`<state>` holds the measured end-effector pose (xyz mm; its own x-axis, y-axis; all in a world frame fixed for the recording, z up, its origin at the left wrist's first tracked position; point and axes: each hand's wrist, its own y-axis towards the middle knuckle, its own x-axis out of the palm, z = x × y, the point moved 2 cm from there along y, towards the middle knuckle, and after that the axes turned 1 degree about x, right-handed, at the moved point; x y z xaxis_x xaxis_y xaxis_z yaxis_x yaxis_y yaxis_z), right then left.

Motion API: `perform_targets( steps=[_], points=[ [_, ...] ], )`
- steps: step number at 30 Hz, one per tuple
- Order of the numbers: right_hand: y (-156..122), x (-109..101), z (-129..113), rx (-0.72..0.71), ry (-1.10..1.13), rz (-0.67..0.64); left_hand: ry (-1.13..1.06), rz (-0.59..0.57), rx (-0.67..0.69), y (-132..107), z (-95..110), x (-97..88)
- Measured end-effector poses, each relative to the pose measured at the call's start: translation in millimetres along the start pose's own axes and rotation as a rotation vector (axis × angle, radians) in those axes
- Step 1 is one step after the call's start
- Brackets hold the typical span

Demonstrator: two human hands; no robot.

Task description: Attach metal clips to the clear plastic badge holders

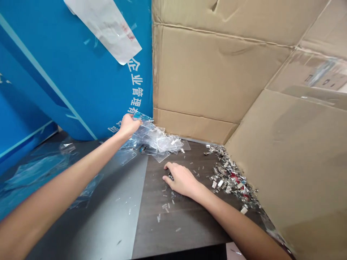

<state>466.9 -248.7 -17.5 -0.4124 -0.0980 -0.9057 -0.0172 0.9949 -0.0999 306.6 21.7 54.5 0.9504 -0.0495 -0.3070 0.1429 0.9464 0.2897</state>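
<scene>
- from here i read my left hand (129, 126) as clenched: its fingers (135, 120) pinch the edge of a clear plastic sleeve (143, 117)
- that sleeve lies at the back of a loose heap of clear plastic sleeves (158, 139), in the corner where a blue banner (81, 83) meets a cardboard sheet (206, 72)
- my right hand (180, 179) is curled, fingertips down on a dark wood-grain tabletop (184, 225), over a small dark piece (170, 176); i cannot tell whether it grips that piece
- clear plastic slivers (165, 206) lie scattered around it
- a heap of silver metal clips (230, 177) sits just beside it, against the cardboard
- further left, clear plastic bags (35, 173) lie over blue, beside a grey panel (108, 216)
- white paper (105, 29) hangs on the banner
</scene>
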Motion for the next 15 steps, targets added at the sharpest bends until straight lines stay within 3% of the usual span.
perform_targets(
  steps=[3,8,12,15],
  points=[
    [-1.8,-1.8,-0.9,0.012,-0.030,-0.003,0.226,0.037,0.060,-9.3,-3.4,-7.9],
    [-4.3,-3.2,-1.2,0.057,-0.106,-0.001,0.475,-0.003,0.191,-34.0,8.8,-33.7],
    [-3.5,-0.7,0.7,0.055,-0.116,0.012,0.829,-0.197,0.255,-74.6,5.6,-76.4],
    [-2.8,1.7,1.7,0.053,-0.115,0.032,0.979,-0.287,0.188,-115.5,-20.2,-120.0]
  ],
)
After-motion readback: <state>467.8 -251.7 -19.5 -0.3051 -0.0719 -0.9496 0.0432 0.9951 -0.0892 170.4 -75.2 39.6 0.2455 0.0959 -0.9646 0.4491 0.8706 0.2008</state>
